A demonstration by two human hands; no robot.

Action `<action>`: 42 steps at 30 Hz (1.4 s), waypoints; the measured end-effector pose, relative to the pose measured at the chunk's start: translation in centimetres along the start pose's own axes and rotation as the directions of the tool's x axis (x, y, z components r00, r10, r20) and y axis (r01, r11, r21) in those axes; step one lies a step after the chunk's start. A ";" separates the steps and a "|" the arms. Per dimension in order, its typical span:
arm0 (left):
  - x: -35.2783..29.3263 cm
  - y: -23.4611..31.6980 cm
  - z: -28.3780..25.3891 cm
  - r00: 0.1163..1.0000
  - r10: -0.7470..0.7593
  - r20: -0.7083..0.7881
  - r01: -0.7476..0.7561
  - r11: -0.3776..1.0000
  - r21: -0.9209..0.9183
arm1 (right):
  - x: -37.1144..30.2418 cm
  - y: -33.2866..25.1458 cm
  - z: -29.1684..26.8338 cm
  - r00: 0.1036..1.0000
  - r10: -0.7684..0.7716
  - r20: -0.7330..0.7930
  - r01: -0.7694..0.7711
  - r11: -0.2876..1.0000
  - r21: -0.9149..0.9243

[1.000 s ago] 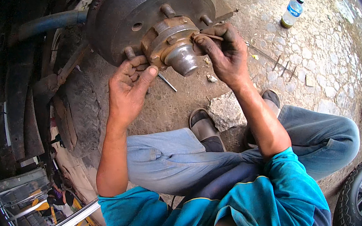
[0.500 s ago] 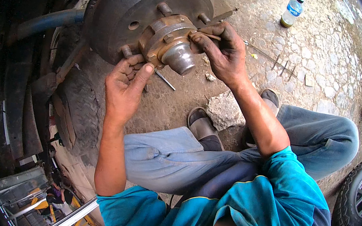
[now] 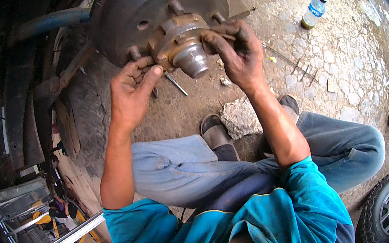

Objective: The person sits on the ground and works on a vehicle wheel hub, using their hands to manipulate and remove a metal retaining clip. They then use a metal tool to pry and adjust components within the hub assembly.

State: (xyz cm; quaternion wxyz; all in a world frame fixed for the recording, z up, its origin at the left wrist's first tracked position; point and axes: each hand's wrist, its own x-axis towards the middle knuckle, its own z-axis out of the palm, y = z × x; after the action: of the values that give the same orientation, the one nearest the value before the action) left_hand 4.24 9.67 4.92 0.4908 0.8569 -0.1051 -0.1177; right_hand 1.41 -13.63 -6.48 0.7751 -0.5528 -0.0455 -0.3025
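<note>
A dark, heavy brake drum (image 3: 120,14) with several wheel studs stands in front of me. From its middle juts a rusty brown wheel hub (image 3: 182,28) with a bare, shiny rounded end (image 3: 192,60). My left hand (image 3: 134,86) is closed at the hub's lower left edge, thumb against the rim and fingers bent near a stud. On the hub's right side my right hand (image 3: 240,55) pinches a thin brown rod-like piece (image 3: 228,37), its tip at the hub flange. The fingers hide most of that piece, so its exact kind cannot be made out.
Below the hub a slim metal rod (image 3: 176,85) lies on the ground. A rough stone block (image 3: 240,118) sits by my shoes. A bottle (image 3: 314,12) stands far right, with thin metal pieces (image 3: 304,72) nearer. A tyred wheel (image 3: 386,210) is at lower right.
Both hands stay at the hub with only slight shifts. My right fingers have moved a little left, closer over the hub's side. The whole view has drifted slightly.
</note>
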 end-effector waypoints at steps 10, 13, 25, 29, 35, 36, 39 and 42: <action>0.2 0.1 0.0 0.999 0.017 0.040 -0.015 0.999 -0.037 | -0.7 0.2 -0.4 0.999 0.037 -0.012 -0.038 0.998 -0.058; 0.6 0.1 -0.4 0.999 0.034 0.023 -0.034 0.999 0.005 | 0.4 -0.3 0.3 0.999 0.032 -0.019 -0.032 0.999 -0.003; 0.4 0.1 -0.1 1.000 0.005 0.017 -0.004 1.000 -0.019 | -1.0 0.5 -0.6 0.998 0.044 -0.048 -0.043 0.999 0.029; 0.6 0.2 -0.4 0.999 0.026 0.020 -0.026 0.999 -0.019 | -0.3 -0.4 -0.3 0.999 0.007 -0.043 -0.007 1.000 0.001; 0.2 0.3 0.1 1.000 0.014 0.003 -0.014 0.998 -0.064 | -0.7 0.6 -0.6 0.999 0.031 -0.017 -0.031 0.999 -0.032; 0.4 0.2 0.0 1.000 0.019 0.008 -0.019 0.998 -0.061 | -0.8 0.8 -0.6 0.999 0.031 -0.028 -0.032 0.998 -0.051; 0.6 0.4 -0.4 0.999 0.033 0.033 -0.032 0.999 -0.022 | -0.7 -0.4 0.2 0.999 0.011 -0.040 -0.009 0.999 0.034; 0.3 0.5 0.0 1.000 0.012 0.004 -0.012 1.000 -0.005 | -0.3 -1.3 0.2 1.000 -0.005 -0.028 0.006 0.998 0.063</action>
State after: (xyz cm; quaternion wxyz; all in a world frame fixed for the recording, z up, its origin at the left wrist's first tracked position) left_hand 4.47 9.36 5.35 0.4936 0.8547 -0.1108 -0.1168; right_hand 0.54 -13.55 -5.41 0.7920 -0.5234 -0.0458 -0.3108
